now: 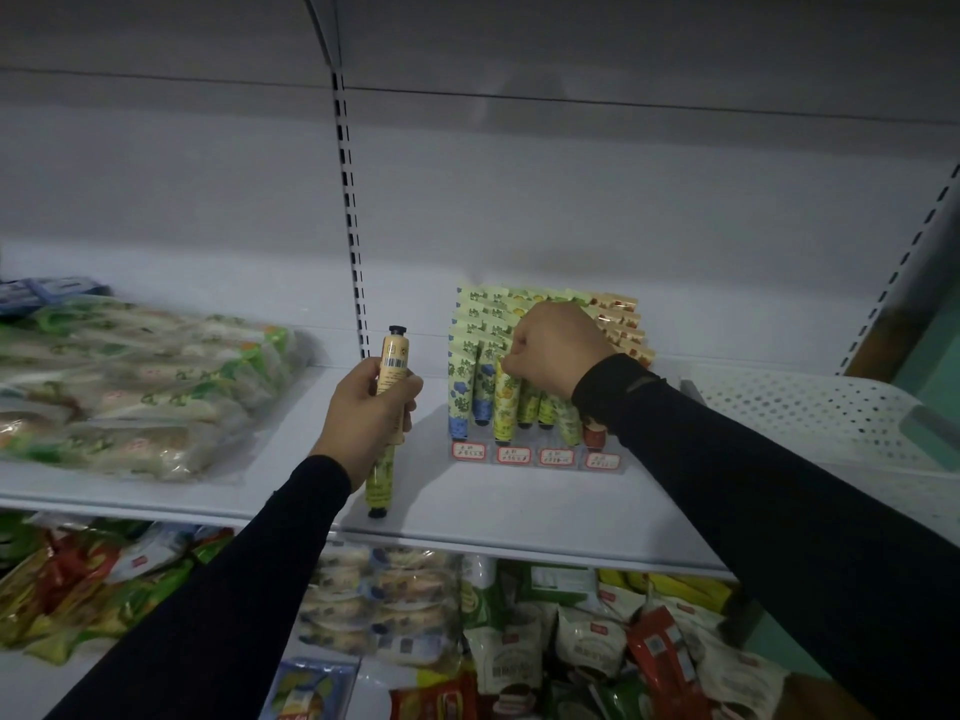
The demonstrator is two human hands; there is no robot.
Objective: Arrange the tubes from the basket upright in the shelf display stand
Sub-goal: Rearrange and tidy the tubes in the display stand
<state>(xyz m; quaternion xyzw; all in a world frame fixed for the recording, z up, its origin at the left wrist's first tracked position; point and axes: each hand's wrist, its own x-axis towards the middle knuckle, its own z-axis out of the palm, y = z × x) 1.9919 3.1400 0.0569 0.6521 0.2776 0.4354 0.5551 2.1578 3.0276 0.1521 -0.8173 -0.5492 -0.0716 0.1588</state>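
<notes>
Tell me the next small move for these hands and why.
Probably seat the tube under the right hand into the stand. That hand is closed over the yellow-green row, while the left hand holds two more tubes beside the stand, waiting. Whether the right fingers actually grip a tube is hidden.

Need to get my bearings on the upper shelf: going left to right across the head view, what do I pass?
Bagged packets → slotted upright post → left hand gripping tubes → right hand at the display stand of tubes → white perforated basket.
</notes>
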